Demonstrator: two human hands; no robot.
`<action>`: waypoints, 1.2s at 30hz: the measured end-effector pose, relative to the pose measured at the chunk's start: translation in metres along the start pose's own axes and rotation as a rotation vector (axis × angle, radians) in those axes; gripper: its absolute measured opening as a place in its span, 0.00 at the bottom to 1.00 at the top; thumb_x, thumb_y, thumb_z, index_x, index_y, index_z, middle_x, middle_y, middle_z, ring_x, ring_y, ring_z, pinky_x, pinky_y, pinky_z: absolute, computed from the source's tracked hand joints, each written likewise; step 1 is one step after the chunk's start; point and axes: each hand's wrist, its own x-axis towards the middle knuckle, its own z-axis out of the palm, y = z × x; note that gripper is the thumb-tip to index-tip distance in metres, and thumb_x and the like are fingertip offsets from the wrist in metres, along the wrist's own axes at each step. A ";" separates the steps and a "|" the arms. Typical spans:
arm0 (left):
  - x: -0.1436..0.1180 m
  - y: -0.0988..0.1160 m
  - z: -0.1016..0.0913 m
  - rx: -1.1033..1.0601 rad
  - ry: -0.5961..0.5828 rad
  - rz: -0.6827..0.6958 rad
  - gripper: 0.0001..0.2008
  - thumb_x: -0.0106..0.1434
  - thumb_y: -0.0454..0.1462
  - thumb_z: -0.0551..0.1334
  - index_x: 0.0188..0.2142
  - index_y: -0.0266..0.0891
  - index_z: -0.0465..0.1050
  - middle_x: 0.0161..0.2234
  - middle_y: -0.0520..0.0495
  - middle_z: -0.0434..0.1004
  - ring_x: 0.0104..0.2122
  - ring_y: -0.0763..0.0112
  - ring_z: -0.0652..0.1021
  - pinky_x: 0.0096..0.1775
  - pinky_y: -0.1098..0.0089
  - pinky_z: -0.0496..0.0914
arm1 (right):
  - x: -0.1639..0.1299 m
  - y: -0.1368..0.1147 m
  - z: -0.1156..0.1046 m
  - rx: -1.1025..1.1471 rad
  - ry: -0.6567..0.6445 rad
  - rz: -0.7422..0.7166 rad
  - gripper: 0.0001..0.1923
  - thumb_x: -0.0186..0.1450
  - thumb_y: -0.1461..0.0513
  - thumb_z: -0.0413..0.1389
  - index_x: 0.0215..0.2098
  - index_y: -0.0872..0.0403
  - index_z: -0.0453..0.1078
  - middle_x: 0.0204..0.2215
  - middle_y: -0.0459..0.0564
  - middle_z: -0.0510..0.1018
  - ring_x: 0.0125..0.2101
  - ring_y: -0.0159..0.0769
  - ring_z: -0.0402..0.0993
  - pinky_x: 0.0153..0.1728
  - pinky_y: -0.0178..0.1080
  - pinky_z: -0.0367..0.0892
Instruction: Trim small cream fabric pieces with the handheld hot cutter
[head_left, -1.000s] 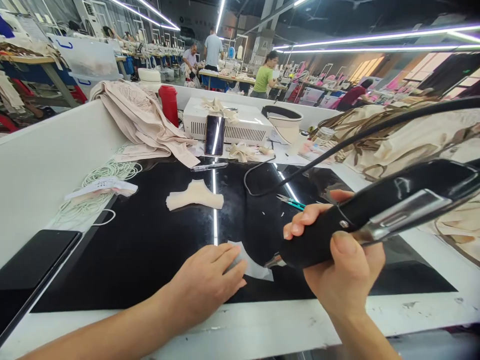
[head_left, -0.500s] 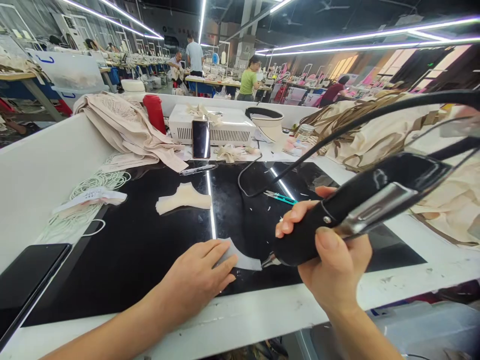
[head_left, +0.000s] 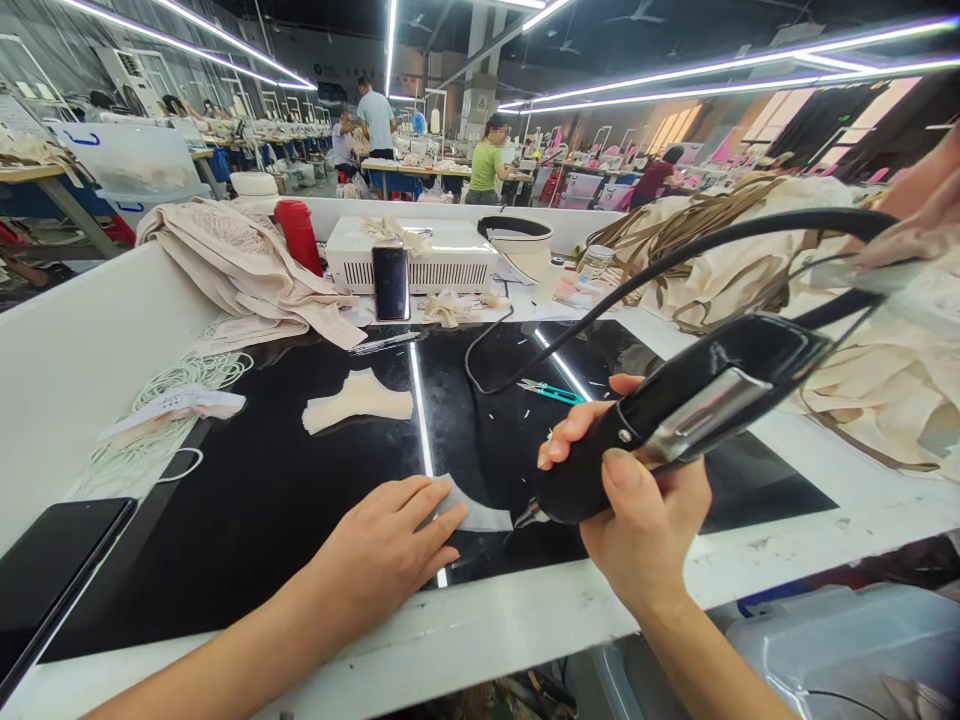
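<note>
My left hand (head_left: 401,530) lies with its fingers stretched flat on a small greyish-white curved fabric piece (head_left: 484,516), pressing it to the black glossy mat (head_left: 262,560). Part of the piece is hidden under the fingers. In my right hand (head_left: 637,500) is a thick black corded hand tool (head_left: 675,400) with a silver lever and a narrow metal tip. That tip meets or nearly meets the right end of the piece. Farther back on the mat rests a cream fabric piece (head_left: 358,400) of similar shape. Teal thread snips (head_left: 551,390) lie beyond my right hand.
A dark phone (head_left: 60,550) lies at left beside pale elastic cords (head_left: 180,390). Behind the mat are folded beige fabric (head_left: 240,270), a red bottle (head_left: 298,238), a white vented box (head_left: 420,262) and an upright phone (head_left: 391,284). A thick black cable (head_left: 675,255) arches over the right side.
The view has shifted slightly, so most things sit a little farther left. My right hand and tool have moved slightly left, the tip still at the piece's right end. The left hand keeps its place on the piece.
</note>
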 end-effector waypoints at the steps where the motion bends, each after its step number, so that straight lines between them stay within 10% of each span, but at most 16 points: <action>1: 0.000 0.000 0.000 0.005 -0.004 0.003 0.16 0.76 0.43 0.55 0.56 0.39 0.72 0.55 0.41 0.77 0.52 0.58 0.78 0.51 0.58 0.72 | 0.000 0.001 0.000 0.007 -0.001 0.001 0.21 0.64 0.56 0.65 0.54 0.47 0.68 0.33 0.43 0.76 0.27 0.33 0.74 0.28 0.39 0.74; 36: 0.028 0.023 0.010 -0.146 -0.030 0.052 0.15 0.72 0.41 0.60 0.54 0.34 0.70 0.44 0.44 0.77 0.45 0.59 0.78 0.49 0.59 0.74 | 0.004 0.009 0.003 0.016 -0.004 0.002 0.17 0.67 0.59 0.63 0.53 0.46 0.69 0.34 0.43 0.77 0.28 0.32 0.75 0.30 0.39 0.74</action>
